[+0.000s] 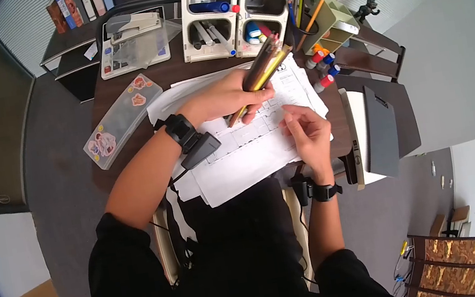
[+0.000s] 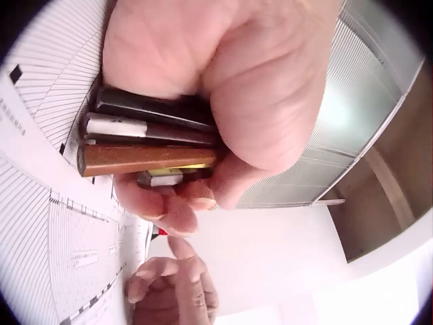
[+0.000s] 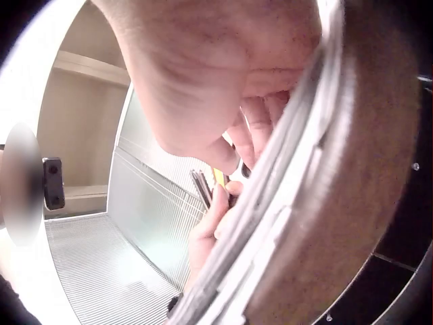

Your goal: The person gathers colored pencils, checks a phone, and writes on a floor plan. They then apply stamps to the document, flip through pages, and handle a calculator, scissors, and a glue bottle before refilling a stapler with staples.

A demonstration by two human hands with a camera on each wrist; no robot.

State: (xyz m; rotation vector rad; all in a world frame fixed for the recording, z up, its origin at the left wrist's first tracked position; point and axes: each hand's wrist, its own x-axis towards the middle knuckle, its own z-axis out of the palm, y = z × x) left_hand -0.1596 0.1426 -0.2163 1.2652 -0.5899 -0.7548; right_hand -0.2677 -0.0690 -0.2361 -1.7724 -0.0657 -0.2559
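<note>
My left hand point(image 1: 223, 96) grips a bundle of several pencils point(image 1: 265, 67) above the printed sheets point(image 1: 251, 158). The left wrist view shows the ends of a brown pencil point(image 2: 142, 160) and darker ones jutting out of the curled fingers point(image 2: 162, 203), with a yellow one among them. To the right of that hand, my right hand point(image 1: 309, 134) is over the sheets, its fingers loosely bent and holding nothing. In the right wrist view the right hand point(image 3: 223, 74) is close beside the stacked paper edges point(image 3: 270, 203), and the pencils point(image 3: 201, 188) show beyond it.
A long clear case with stickers point(image 1: 123, 121) lies at the left of the desk point(image 1: 101, 101). Behind the sheets stand white organizers point(image 1: 212, 20) with pens, and a dark pen cup point(image 1: 307, 28). Red and blue markers point(image 1: 324, 82) stand at the right, near a folder point(image 1: 379, 133).
</note>
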